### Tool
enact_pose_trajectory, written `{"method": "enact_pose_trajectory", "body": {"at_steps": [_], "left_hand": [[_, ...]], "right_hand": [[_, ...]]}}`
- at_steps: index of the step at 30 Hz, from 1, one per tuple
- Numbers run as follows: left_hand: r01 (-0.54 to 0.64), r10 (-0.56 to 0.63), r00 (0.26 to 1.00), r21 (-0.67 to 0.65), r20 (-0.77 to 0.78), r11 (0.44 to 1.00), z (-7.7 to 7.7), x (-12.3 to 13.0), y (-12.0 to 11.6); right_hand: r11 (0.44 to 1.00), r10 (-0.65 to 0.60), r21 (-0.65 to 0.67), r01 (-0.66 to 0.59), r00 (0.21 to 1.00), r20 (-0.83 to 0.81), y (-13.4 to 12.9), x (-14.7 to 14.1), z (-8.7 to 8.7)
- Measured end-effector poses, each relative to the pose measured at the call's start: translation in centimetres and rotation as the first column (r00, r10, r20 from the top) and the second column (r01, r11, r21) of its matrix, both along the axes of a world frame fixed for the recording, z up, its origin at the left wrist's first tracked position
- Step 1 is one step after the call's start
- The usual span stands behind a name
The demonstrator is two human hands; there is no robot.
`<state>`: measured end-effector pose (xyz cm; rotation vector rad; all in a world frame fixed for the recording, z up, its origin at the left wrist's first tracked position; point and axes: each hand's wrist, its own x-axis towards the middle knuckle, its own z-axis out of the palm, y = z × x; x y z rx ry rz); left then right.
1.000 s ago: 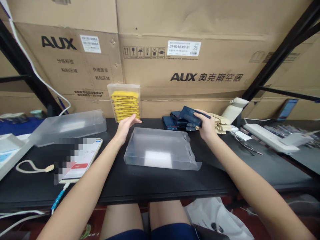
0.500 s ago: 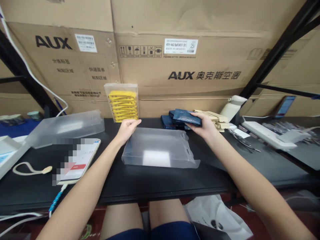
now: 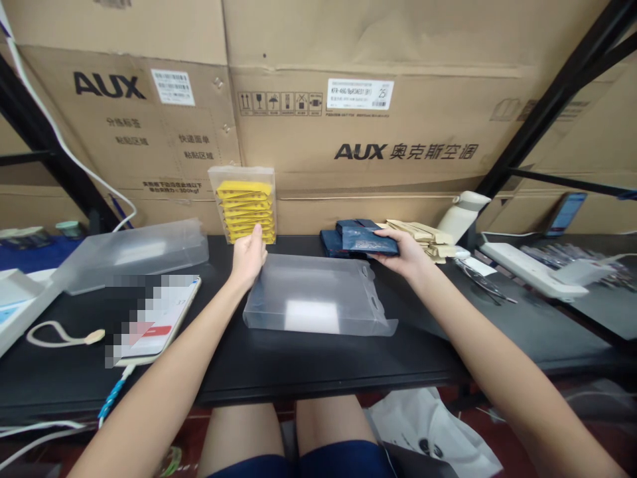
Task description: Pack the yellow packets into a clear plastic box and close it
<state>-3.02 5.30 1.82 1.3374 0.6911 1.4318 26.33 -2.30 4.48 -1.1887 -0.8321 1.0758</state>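
Observation:
In the head view, my right hand (image 3: 407, 253) grips a dark blue packet (image 3: 371, 240) at its right end, thumb on top and fingers beneath. More dark blue packets (image 3: 330, 243) lie under and beside it. My left hand (image 3: 247, 257) is curled with the thumb raised, by the far left corner of a clear plastic box (image 3: 316, 289) lying flat; its inner side is hidden, so I cannot tell what it holds. Just behind that hand stands a clear box with yellow packets (image 3: 245, 209) stacked inside, upright against the cardboard.
Beige packets (image 3: 423, 234) and a white bottle (image 3: 462, 216) are right of the blue packets. Another clear plastic box (image 3: 144, 251) lies at left, behind a phone (image 3: 164, 325) with a cable. A white power strip (image 3: 535, 269) sits at right. Large cardboard (image 3: 398, 172) backs the black table (image 3: 318, 372).
My left hand has drawn back slightly left, its thumb turning from pointing right to pointing up. My right hand has lowered the blue packet slightly onto the others.

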Motion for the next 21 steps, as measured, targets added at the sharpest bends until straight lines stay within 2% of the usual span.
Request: {"method": "enact_pose_trajectory", "body": {"at_steps": [3,6,10,14,18,21], "left_hand": [[-0.012,0.012,1.0,-0.037,0.005,0.999,-0.2,-0.1,0.2],[-0.027,0.027,1.0,-0.04,0.012,0.999,-0.4,-0.2,0.5],[-0.15,0.15,0.989,-0.005,0.015,0.989,-0.6,-0.4,1.0],[-0.245,0.249,0.967,0.083,-0.047,0.966,-1.3,-0.6,1.7],[-0.328,0.354,0.926,0.183,-0.133,0.927,-2.0,-0.9,2.0],[-0.303,0.342,0.928,0.23,-0.148,0.925,-1.9,-1.1,1.8]], "right_hand": [[0.999,0.043,0.019,-0.044,0.998,0.047,0.0,0.2,-0.2],[0.999,0.049,0.011,-0.05,0.998,0.028,0.1,0.3,-0.3],[0.998,0.064,0.012,-0.065,0.996,0.056,0.1,0.5,-0.3],[0.985,0.169,-0.01,-0.17,0.963,0.208,-0.6,1.3,-0.2],[0.936,0.352,-0.081,-0.343,0.904,0.243,-1.4,2.2,-0.2],[0.951,0.31,-0.067,-0.303,0.918,0.247,-1.3,2.7,-0.5]]}}
